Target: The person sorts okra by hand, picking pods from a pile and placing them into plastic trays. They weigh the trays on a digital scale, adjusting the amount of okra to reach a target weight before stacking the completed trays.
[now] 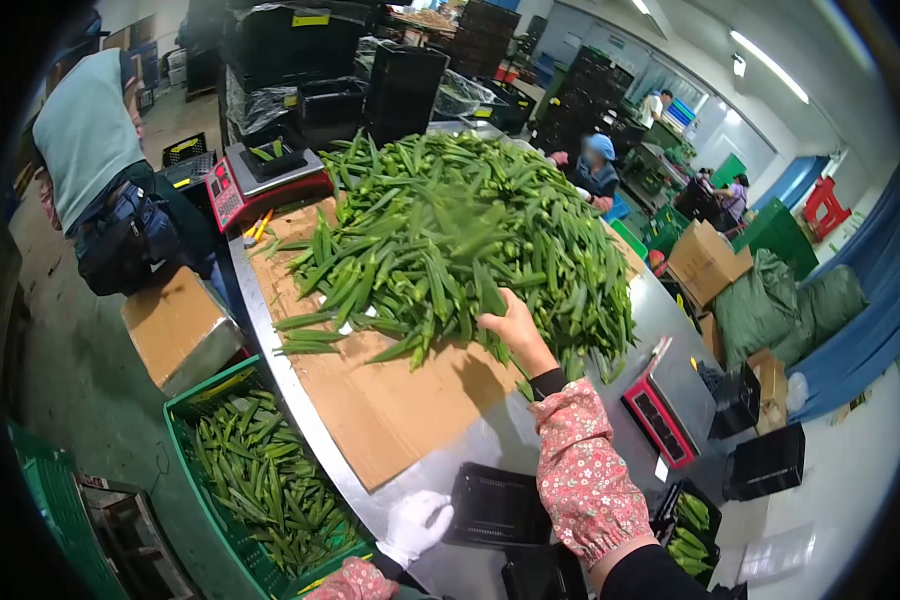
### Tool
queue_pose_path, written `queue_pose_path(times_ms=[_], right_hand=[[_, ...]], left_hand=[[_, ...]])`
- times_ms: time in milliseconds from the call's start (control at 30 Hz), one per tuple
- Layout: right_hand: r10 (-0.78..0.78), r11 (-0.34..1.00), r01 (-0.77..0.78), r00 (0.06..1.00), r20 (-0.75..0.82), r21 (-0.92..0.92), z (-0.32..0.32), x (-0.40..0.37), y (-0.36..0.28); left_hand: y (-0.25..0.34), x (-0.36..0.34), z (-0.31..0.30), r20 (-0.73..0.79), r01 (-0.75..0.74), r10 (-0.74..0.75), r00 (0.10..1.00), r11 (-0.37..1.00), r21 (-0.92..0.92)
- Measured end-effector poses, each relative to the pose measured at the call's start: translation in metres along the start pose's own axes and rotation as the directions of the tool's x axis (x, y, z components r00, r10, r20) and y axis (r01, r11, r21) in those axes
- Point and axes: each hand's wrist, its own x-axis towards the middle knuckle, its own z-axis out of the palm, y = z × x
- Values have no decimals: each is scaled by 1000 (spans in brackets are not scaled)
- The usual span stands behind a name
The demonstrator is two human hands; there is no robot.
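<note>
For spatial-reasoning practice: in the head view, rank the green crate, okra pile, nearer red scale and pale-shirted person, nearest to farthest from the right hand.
1. okra pile, touching the right hand.
2. red scale, right table edge.
3. green crate, lower left.
4. pale-shirted person, upper left.

Bright, flat indoor light seen through a heavy fisheye.
I count 2 ceiling strip lights (770, 65) at upper right, casting even white light. Shadows stay soft; the clearest falls under the right hand (510, 325) onto the cardboard (390, 400). The steel tabletop (495, 435) has a dull sheen, and the glove on the left hand (417, 522) is nearly blown out. Motion blur smears the top of the okra pile (410, 270). The corners are black, straight lines bow, and the far room is soft.
</note>
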Motion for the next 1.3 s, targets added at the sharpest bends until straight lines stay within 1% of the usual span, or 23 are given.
queue_pose_path(times_ms=[33,67,100,200,300,333,400,467,633,767,833,867,900,933,967,1000,1033,1067,1100,1200,1233,1267,1300], right_hand=[[62,957,-77,996,61,279,-4,-14,-1],[101,831,-156,986,132,534,-8,-28,-3],[145,730,-244,968,204,639,-14,-44,-5],[75,529,-315,942,326,788,-25,-88,-4],[113,447,-366,928,354,816,-35,-129,-2],[123,423,-384,922,368,821,-37,-141,-2],[117,398,-410,910,398,821,-43,-163,0],[126,384,-437,897,423,813,-49,-185,-1],[131,390,-483,872,472,784,-53,-227,9],[216,625,-508,842,494,592,-52,-252,14],[229,730,-498,824,519,468,-48,-263,17],[234,777,-485,815,531,401,-45,-267,19],[238,922,-351,847,475,164,-41,-272,19],[193,976,-219,886,422,12,-36,-278,21],[127,986,-76,917,377,-147,-30,-284,26],[38,951,72,937,346,-301,-22,-290,31],[-160,898,265,940,301,-352,-13,-296,46],[-172,804,320,932,319,-502,-8,-300,44],[-225,718,375,922,315,-586,-5,-307,34],[-326,529,441,895,306,-726,9,-316,35],[-302,502,445,894,332,-741,9,-318,35],[-244,528,431,902,355,-732,9,-320,37],[-198,555,413,909,367,-722,9,-323,42]], left_hand=[[0,0,0,-1,-6,6,1000,1000,0],[-2,-1,2,5,4,-4,1000,1000,-15],[-1,-2,1,2,0,0,1000,1000,-6],[-8,-6,7,-15,-15,15,1000,1000,-3],[-17,-13,14,64,92,-85,994,991,-101],[-15,-15,9,131,96,-89,987,994,-45],[-2,-13,7,176,169,-148,973,980,-109],[12,-5,-1,288,208,-176,941,974,-84],[8,-7,-1,267,223,-229,936,973,51],[-5,-13,7,203,231,-236,950,972,46],[-9,-18,10,193,287,-288,938,957,33],[-11,-18,8,191,207,-219,957,975,83],[-12,-18,8,182,179,-194,964,979,96],[-15,-20,11,169,150,-167,971,983,110],[-22,-26,17,174,220,-218,960,975,4],[-25,-29,22,174,284,-264,949,954,-98],[3,-15,9,178,190,-152,972,956,-224],[10,-10,3,149,65,-52,987,994,-88],[18,-8,-4,195,116,-112,974,993,-7],[7,-12,-2,175,110,-108,979,994,0],[9,-12,-3,166,102,-103,981,995,13],[8,-12,-1,89,33,-36,995,999,32],[8,-12,-1,93,30,-33,995,999,38]])
